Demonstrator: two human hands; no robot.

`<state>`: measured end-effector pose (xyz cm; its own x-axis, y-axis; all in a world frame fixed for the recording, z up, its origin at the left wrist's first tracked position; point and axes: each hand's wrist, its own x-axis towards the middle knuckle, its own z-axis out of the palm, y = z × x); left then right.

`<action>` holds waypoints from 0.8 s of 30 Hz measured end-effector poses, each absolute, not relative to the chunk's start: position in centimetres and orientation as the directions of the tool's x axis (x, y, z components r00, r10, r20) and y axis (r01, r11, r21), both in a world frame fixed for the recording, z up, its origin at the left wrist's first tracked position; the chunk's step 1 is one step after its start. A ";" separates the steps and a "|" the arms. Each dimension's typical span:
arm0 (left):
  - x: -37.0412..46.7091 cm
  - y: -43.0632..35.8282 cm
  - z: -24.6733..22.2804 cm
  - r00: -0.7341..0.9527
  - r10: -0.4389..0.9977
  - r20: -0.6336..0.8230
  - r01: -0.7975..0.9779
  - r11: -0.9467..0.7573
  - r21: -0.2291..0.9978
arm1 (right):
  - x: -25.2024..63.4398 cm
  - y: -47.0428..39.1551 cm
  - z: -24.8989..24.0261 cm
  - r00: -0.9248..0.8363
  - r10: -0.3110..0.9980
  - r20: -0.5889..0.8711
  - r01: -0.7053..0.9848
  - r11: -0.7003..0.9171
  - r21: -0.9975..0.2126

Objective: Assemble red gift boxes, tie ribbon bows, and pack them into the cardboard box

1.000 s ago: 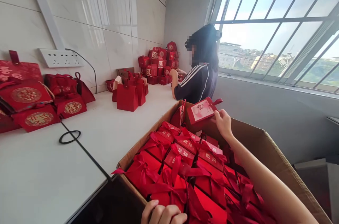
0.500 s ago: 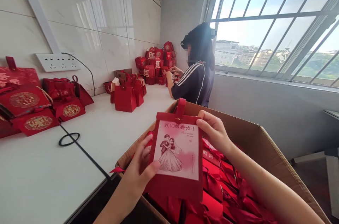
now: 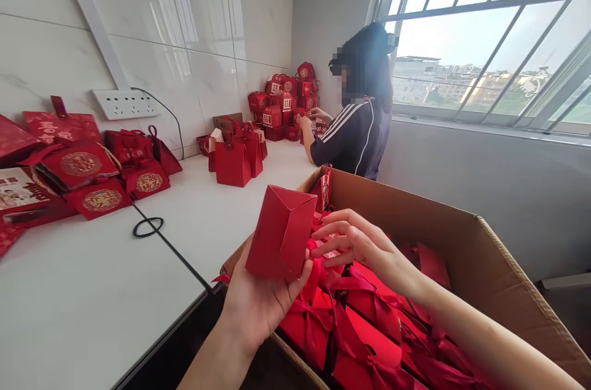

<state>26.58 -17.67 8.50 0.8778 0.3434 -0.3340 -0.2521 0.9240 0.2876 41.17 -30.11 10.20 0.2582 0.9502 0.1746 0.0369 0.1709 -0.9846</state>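
A small red gift box [image 3: 279,233] lies tilted in my left hand [image 3: 256,310], with a folded, plain red face towards me. The fingers and thumb of that hand wrap round its lower part, and several fingers are hidden behind it. To the right of the box is my right hand [image 3: 369,248], its fingers spread and its fingertips close to the box's edge; whether they touch it I cannot tell. Beneath both hands stands an open cardboard carton [image 3: 415,208] holding many red boxes [image 3: 369,334] tied with red ribbons.
On the white table [image 3: 184,273], red boxes [image 3: 231,162] stand near the wall, with more decorated boxes [image 3: 80,162] at the left. A black cable [image 3: 178,254] crosses the tabletop. Beyond the carton, a co-worker [image 3: 355,131] handles items beside stacked red boxes [image 3: 277,104].
The gift box has been turned, so its printed couple picture no longer faces me. My right hand has let go of its upper corner and moved lower. The view has shifted slightly.
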 end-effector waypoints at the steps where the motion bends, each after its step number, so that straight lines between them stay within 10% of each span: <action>1: 26.7 -17.8 8.4 0.879 0.345 -0.329 -0.258 0.925 0.279 | 41.0 -30.2 10.2 0.241 0.954 0.179 0.048 0.172 -0.984; 13: 27.6 -19.5 7.5 0.842 0.457 -0.287 -0.280 0.825 0.491 | 40.0 -31.1 9.0 0.290 0.939 0.184 0.204 0.127 -0.971; 18: 28.6 -21.6 6.7 0.624 0.767 -0.152 -0.282 0.403 0.871 | 40.2 -30.8 8.3 0.400 0.897 0.189 0.111 0.157 -0.981; 24: 26.4 -21.3 5.0 0.737 0.633 0.235 -0.076 -0.267 0.961 | 46.5 -29.7 8.6 0.649 0.760 0.037 -0.254 0.262 -0.931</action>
